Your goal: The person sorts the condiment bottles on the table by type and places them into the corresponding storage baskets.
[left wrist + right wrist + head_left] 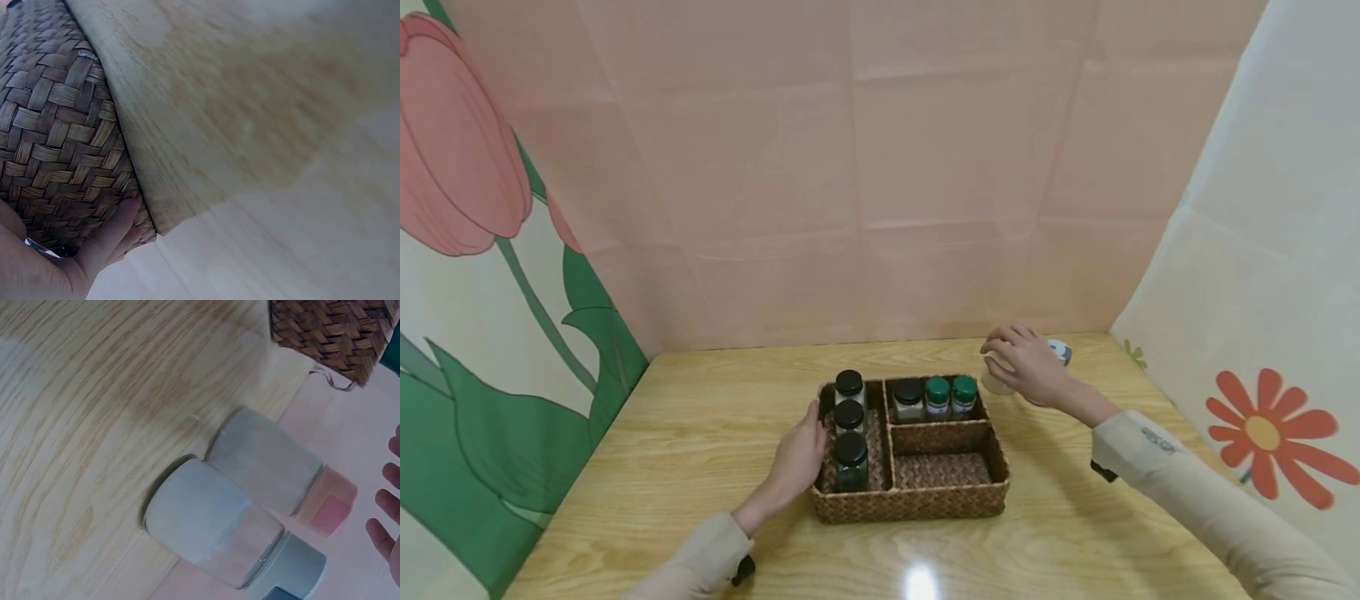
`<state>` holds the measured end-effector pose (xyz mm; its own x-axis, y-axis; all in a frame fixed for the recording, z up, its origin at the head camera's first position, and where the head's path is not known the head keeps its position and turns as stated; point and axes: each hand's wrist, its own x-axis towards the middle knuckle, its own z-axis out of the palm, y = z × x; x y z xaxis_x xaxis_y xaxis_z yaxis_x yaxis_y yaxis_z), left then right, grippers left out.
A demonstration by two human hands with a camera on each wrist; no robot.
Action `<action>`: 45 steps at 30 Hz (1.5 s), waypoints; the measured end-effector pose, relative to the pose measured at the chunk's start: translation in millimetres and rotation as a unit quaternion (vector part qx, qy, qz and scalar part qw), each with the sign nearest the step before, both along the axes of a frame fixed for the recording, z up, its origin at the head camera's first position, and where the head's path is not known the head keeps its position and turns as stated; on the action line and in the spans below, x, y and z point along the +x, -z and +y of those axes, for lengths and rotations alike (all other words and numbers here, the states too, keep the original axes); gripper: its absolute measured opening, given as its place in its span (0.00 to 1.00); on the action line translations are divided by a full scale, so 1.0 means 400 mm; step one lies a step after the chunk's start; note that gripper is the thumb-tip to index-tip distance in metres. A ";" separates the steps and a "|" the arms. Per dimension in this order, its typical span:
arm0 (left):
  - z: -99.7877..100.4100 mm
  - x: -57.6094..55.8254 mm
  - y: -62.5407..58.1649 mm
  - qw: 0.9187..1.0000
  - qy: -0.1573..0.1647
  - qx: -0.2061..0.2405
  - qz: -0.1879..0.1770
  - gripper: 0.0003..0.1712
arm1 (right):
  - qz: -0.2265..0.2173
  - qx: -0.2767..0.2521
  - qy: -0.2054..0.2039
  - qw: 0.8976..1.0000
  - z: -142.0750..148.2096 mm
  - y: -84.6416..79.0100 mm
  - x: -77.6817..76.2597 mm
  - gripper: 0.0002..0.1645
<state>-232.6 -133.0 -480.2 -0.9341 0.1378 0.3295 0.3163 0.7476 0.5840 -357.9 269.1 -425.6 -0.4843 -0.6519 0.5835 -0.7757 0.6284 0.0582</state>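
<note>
A brown woven basket with three compartments stands on the table. My left hand touches its left wall with fingers extended; in the left wrist view the fingertips lie against the weave. Behind the basket's right side, my right hand hovers with loosely bent fingers over a glass jar, partly hidden. The right wrist view has two jars with pale contents, a pink-capped jar and a grey-capped jar. The right fingers there are apart from both caps.
Three black-lidded jars stand in the basket's left compartment. The back right compartment holds a black-lidded jar and two green-lidded jars. A pink sheet hangs behind the wooden table, with printed sheets at both sides.
</note>
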 end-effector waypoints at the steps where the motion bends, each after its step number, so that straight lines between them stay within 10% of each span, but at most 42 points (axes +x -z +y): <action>1: 0.000 0.000 0.000 1.000 0.000 0.000 -0.001 0.27 | 0.001 -0.002 0.001 1.000 0.003 0.001 -0.002 0.07; 20: 0.003 -0.001 -0.001 1.000 0.000 0.001 -0.007 0.28 | -0.003 0.007 0.085 0.996 0.050 0.007 -0.034 0.29; 45: 0.003 0.005 -0.009 1.000 0.000 0.003 -0.009 0.28 | -0.048 -0.010 0.101 0.994 0.060 0.023 -0.035 0.24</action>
<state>-230.5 -131.8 -476.5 -0.9397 0.1357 0.3138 0.3057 0.7444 0.5936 -371.7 293.3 -434.9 -0.6579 -0.5242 0.5407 -0.6347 0.7724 -0.0234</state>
